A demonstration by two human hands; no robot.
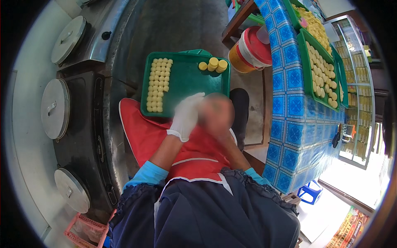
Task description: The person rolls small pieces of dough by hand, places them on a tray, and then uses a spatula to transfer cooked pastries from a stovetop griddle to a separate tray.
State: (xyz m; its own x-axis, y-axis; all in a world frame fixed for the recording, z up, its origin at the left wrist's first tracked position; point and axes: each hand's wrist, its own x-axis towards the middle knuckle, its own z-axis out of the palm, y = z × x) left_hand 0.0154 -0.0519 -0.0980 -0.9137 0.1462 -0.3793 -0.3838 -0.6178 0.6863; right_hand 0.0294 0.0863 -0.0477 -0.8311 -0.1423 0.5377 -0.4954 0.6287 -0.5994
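Observation:
My left hand [185,115], in a white glove, is over my lap at the near edge of a green tray [192,80]. Its fingers are pressed together and curve toward my right hand [216,113], which is bare and blurred. Whatever may lie between the two hands is hidden. Down the tray's left side run close rows of small pale-yellow dough balls [159,80]. At its far right corner stand short stacks of flat yellow dough discs [213,64], with a single disc [202,66] beside them.
A table with a blue patterned cloth [285,99] stands at right, bearing a green tray of round pale pieces [320,74]. Beside it is a red-lidded bucket [250,49]. Left is a dark stove [80,144] with lidded pots [56,108]. A red apron [144,130] covers my lap.

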